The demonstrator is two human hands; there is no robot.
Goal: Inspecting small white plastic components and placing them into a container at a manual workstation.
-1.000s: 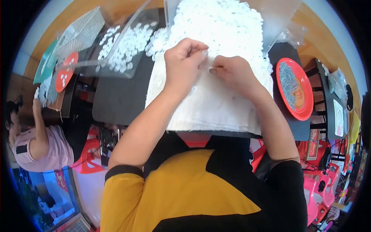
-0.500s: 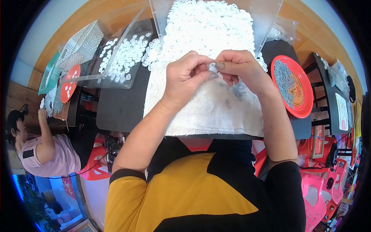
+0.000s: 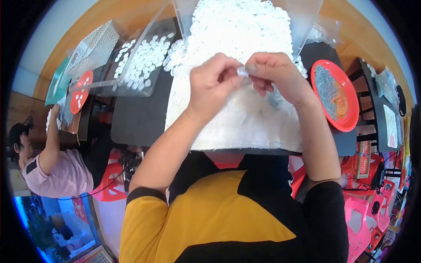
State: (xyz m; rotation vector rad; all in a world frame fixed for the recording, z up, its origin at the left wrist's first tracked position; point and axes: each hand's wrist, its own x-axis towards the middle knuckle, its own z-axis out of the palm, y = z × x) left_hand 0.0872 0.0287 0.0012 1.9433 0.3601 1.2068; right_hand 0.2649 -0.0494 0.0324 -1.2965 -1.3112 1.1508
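Over a white towel (image 3: 237, 127) my two hands meet, fingertips pinched around one small white plastic piece (image 3: 241, 71). My left hand (image 3: 212, 85) is closed on the piece from the left, its fingers slightly blurred. From the right, my right hand (image 3: 278, 76) pinches it between thumb and forefinger, the other fingers curled. Beneath the right hand a small heap of thin grey metal pieces (image 3: 275, 98) lies on the towel. Just beyond my hands, a large heap of similar white pieces (image 3: 239, 33) spills from a clear plastic bin (image 3: 309, 22).
At right is a red plate (image 3: 351, 111) of thin grey pieces (image 3: 326, 90). To the left, a clear tray (image 3: 151, 87) holds loose white pieces. Farther left are a white basket (image 3: 98, 46), a red dish (image 3: 80, 103) and a person (image 3: 57, 168) working at another table.
The view has shifted slightly. My hands stay together, and the white piece shows more plainly between the fingertips. The other person's hand has moved farther up over their table.
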